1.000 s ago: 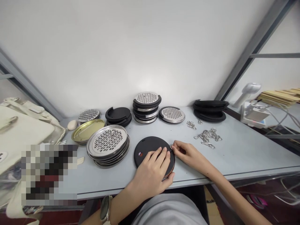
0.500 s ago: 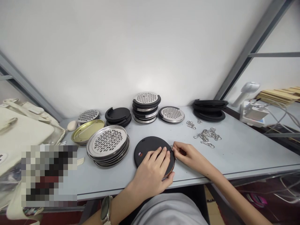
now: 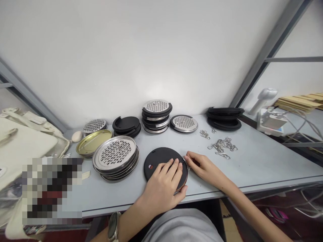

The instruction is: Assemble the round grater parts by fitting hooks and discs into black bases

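A round black disc (image 3: pixel 161 155) lies on the grey table near its front edge. My left hand (image 3: pixel 165 183) rests over its right half, fingers spread flat on top and the thumb at the lower right rim. At the disc's right edge, my right hand (image 3: pixel 199 164) is closed in a pinch on a small metal clip (image 3: pixel 188 167), mostly hidden by the fingers. Several loose metal clips (image 3: pixel 223 145) lie to the right. Left of the disc is a stack of round metal graters (image 3: pixel 117 154).
Gold lids (image 3: pixel 93 143), black holders (image 3: pixel 127 125), a tall grater stack (image 3: pixel 156 114), a single grater in a black holder (image 3: pixel 184 123) and more black holders (image 3: pixel 224 118) line the back. A cream bag (image 3: pixel 25 137) is at the left, a white device (image 3: pixel 270 122) at the right.
My right hand's pinching fingers have shifted slightly at the disc's edge, and less of the clip's upper end shows. My left hand stays on the disc.
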A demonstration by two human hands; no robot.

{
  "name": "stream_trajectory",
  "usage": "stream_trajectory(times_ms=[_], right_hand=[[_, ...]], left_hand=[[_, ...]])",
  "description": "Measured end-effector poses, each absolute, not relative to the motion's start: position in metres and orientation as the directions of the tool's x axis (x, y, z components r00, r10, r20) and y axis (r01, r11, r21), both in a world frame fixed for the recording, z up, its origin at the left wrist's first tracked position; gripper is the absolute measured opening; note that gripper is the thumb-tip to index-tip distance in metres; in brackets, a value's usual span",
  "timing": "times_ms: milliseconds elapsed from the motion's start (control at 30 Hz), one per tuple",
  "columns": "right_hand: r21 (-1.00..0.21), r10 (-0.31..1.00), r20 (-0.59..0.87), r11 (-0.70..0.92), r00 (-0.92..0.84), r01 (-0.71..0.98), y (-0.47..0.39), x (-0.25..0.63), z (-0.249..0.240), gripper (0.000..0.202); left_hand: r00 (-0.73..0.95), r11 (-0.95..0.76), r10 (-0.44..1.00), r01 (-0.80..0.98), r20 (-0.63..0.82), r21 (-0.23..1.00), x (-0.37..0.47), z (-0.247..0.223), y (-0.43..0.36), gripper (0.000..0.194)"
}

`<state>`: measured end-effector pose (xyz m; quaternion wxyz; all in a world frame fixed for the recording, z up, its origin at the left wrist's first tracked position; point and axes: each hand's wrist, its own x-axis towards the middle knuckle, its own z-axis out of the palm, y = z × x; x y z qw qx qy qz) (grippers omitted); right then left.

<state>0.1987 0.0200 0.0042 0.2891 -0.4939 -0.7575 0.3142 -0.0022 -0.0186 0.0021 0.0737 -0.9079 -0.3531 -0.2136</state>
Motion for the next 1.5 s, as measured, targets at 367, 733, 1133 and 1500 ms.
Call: stream_trajectory(times_ms=[367, 733, 1133, 1500], right_hand=[[-0.725, 0.922, 0.126, 0.336, -0.365, 0.6, 0.0183, 0.198, 0.0055, 0.034], [-0.706, 0.917, 0.132, 0.353, -0.376, 0.614, 0.0197, 0.1987, 0.0036, 0.036], [-0.673, 0.92, 0.151, 0.364, -0.363, 0.644, 0.0231, 0.1927, 0.0033, 0.035], [-0.682, 0.909, 0.144, 0.377, -0.39, 0.627, 0.0203, 0.1962, 0.0036, 0.029]], left_hand=[[0.659, -0.738, 0.617, 0.674, 0.43, 0.027, -0.0021, 0.0022, -0.0188, 0.053], [0.659, -0.738, 0.616, 0.674, 0.431, 0.023, -0.0023, 0.0025, -0.0187, 0.052], [0.665, -0.743, 0.611, 0.669, 0.429, 0.023, -0.0028, 0.0021, -0.0182, 0.053], [0.664, -0.746, 0.608, 0.666, 0.436, 0.026, -0.0024, 0.0019, -0.0189, 0.053]])
